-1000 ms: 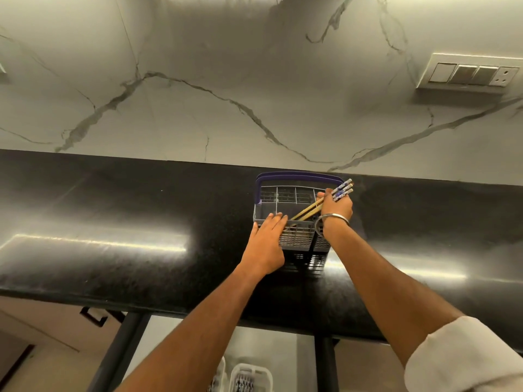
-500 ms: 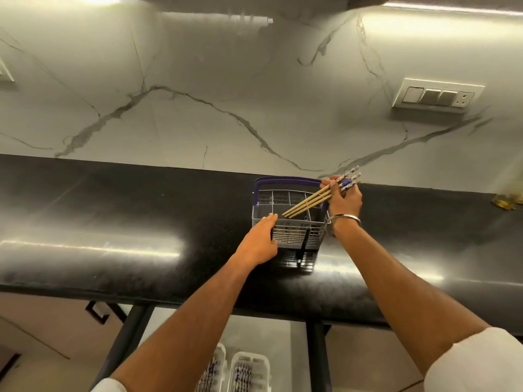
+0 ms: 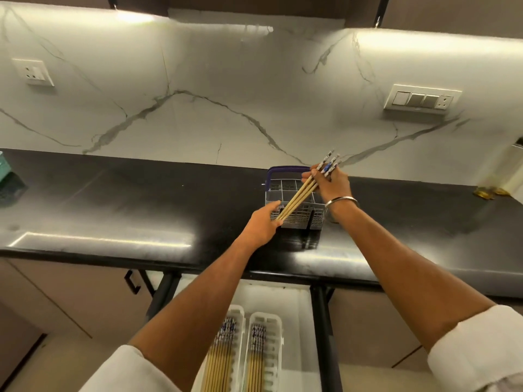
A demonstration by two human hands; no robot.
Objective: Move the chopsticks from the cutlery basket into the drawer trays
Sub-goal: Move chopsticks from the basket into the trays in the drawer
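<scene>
The right hand [image 3: 334,183] covers the middle of the chopsticks [image 3: 297,195]. The bottom frame edge cuts off both drawer trays [image 3: 278,349]. The chopstick count is indeterminate.

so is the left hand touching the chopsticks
Touching. The head view shows the left hand with its fingers meeting the lower tips of the chopsticks in front of the basket, while the right hand grips their patterned ends.
</scene>
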